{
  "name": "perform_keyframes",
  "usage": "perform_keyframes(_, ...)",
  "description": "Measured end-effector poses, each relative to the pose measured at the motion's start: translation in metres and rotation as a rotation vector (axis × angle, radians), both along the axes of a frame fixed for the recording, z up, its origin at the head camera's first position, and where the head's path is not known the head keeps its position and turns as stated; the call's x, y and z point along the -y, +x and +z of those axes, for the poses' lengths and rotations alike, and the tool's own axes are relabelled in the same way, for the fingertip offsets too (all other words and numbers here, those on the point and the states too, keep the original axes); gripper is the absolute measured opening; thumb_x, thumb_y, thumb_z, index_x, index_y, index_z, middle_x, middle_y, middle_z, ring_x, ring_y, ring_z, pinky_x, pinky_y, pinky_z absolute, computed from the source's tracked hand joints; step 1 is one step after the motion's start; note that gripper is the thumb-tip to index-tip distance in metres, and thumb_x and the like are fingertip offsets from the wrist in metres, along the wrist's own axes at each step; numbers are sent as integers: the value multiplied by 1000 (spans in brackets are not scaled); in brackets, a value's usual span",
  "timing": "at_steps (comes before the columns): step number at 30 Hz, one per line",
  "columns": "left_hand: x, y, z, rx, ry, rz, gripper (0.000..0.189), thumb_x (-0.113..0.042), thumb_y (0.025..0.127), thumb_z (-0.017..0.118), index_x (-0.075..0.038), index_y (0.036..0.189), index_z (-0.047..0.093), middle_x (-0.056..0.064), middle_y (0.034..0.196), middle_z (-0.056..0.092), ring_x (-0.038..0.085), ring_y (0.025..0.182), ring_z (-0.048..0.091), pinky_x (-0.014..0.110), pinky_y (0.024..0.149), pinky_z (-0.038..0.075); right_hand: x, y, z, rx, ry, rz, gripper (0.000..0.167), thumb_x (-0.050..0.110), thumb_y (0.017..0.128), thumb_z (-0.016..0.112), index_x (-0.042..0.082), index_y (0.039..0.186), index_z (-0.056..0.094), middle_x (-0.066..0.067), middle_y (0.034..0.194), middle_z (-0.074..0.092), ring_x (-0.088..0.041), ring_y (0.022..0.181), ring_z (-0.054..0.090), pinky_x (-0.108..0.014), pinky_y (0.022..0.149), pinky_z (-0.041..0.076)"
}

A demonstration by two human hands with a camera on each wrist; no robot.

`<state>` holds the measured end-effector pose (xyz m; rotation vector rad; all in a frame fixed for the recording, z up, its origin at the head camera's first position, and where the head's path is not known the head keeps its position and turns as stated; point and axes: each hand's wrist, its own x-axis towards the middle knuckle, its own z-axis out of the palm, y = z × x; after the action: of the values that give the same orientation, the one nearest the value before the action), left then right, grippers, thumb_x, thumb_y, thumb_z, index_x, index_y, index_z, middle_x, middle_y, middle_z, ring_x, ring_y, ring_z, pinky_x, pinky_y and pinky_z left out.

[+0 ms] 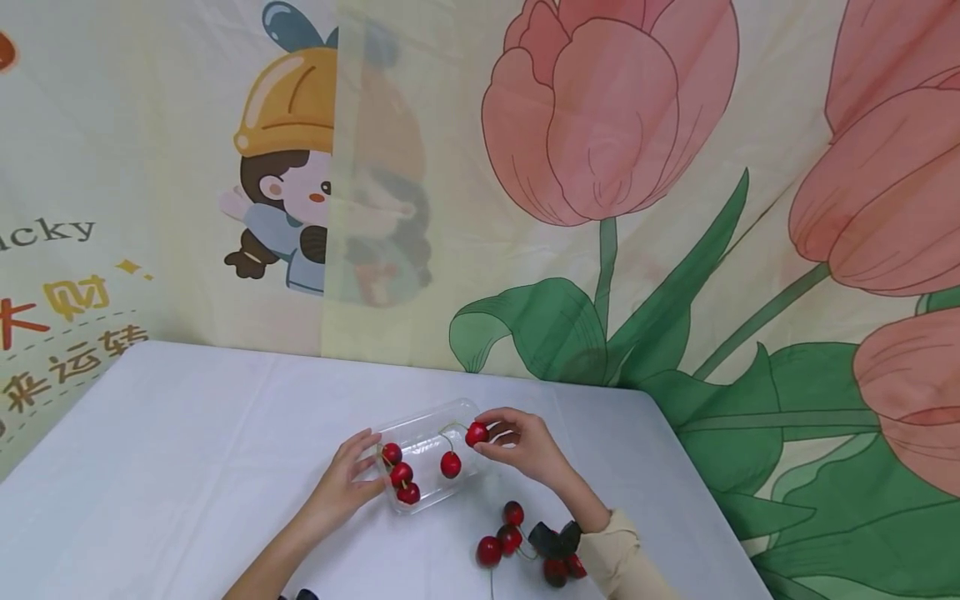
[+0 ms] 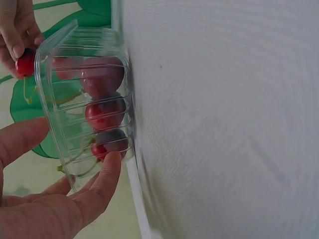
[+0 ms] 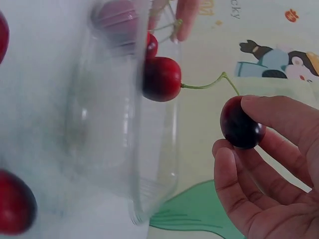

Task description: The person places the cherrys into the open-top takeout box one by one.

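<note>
A clear plastic container (image 1: 416, 442) lies on the white table, several red cherries (image 1: 401, 475) gathered in its left end. My left hand (image 1: 347, 482) grips that end, fingers and thumb on its sides; the left wrist view shows a fingertip on the clear wall (image 2: 75, 117) beside the cherries. Above the container's right edge, my right hand (image 1: 523, 446) pinches a dark red cherry (image 3: 239, 122) between thumb and fingers. A green stem links it to a second cherry (image 1: 450, 465), which hangs over or rests in the container; I cannot tell which.
More cherries (image 1: 489, 552) with stems lie on the white tablecloth (image 1: 225, 467) in front of the container, below my right forearm. A black device (image 1: 555, 540) on the right wrist partly covers some. Behind the table hangs a printed cloth (image 1: 405, 325).
</note>
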<state>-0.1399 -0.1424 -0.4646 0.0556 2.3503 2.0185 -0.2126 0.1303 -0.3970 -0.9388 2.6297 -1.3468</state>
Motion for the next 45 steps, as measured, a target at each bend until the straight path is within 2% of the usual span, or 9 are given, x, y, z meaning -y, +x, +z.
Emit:
perform_keyframes(7, -1, 0, -1, -3, 7, 4, 67, 2, 85, 70, 7, 143, 37, 28, 153, 19, 50, 132, 40, 47, 97, 51, 18, -1, -13, 66, 60, 66, 31, 9, 84, 76, 1, 113, 67, -11, 102, 69, -25, 90, 66, -27, 78, 59)
perform_keyframes(10, -1, 0, -1, -14, 22, 3, 66, 4, 85, 69, 9, 142, 37, 29, 153, 19, 51, 132, 40, 47, 97, 51, 23, -3, -17, 69, 78, 82, 31, 9, 84, 76, 1, 112, 67, -11, 102, 69, -26, 90, 66, -26, 77, 59)
perform_keyframes(20, -2, 1, -2, -19, 34, 6, 66, 6, 84, 69, 10, 142, 37, 30, 153, 18, 52, 131, 39, 46, 96, 52, 40, -16, -38, 112, 153, 95, 30, 8, 84, 76, 2, 112, 68, -9, 103, 69, -18, 86, 67, -19, 74, 57)
perform_keyframes(27, -2, 1, -3, -27, 59, 5, 65, 8, 84, 68, 11, 141, 36, 30, 152, 18, 53, 131, 39, 46, 97, 51, 53, -19, -48, 132, 184, 104, 30, 7, 84, 76, 1, 112, 67, -10, 103, 69, -21, 85, 66, -17, 72, 56)
perform_keyframes(33, -2, 1, -1, -34, 52, 5, 66, 7, 84, 69, 11, 141, 36, 29, 152, 20, 52, 131, 40, 46, 97, 51, 59, -19, -51, 169, 244, 86, 29, 7, 85, 75, 2, 113, 67, -8, 101, 68, -15, 82, 65, -17, 72, 56)
perform_keyframes(45, -2, 1, -1, -24, 41, 5, 66, 6, 85, 69, 10, 142, 37, 29, 153, 20, 51, 132, 40, 44, 95, 53, 61, -20, -50, 186, 297, 101, 29, 10, 87, 73, 2, 114, 67, -9, 104, 69, -16, 84, 65, -17, 73, 56)
